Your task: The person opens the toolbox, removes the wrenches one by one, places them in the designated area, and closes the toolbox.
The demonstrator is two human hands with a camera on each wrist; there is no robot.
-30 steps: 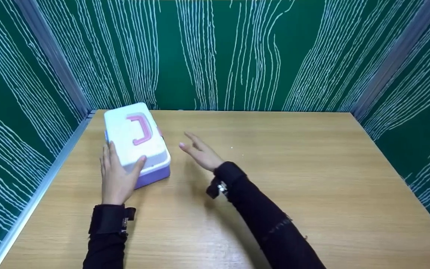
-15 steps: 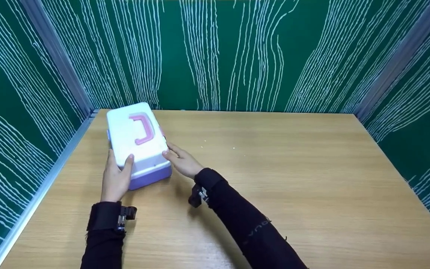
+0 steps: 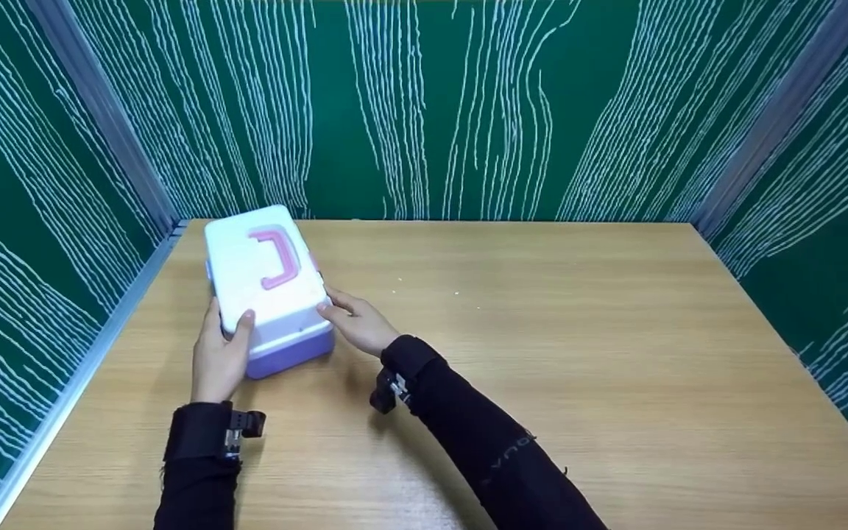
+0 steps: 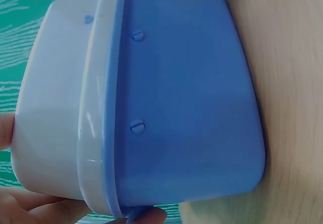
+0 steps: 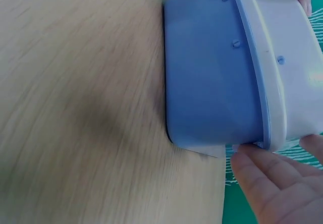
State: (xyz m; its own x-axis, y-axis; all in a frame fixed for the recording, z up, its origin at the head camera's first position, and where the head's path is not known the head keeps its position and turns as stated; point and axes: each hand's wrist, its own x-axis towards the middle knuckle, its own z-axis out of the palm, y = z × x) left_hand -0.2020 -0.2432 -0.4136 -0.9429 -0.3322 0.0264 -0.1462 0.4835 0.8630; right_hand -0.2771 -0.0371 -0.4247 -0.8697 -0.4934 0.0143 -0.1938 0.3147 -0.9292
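A plastic storage box with a white lid and a purple base stands angled at the table's left side. Its pink handle lies flat in the lid, which is down. My left hand grips the left near corner, thumb on the lid and fingers along the side. On the opposite side, my right hand holds the lid edge, its thumb on top and its fingers under the rim. The left wrist view shows the base's end wall, bluish, with round screw-like studs.
Several tiny white specks lie on the wooden table to the right of the box. Green walls with white wavy lines enclose its back and sides, with metal posts at the corners.
My right hand has moved left from above the table to the box's right edge. My left hand has slid slightly back toward the near corner. The box stays in about the same place.
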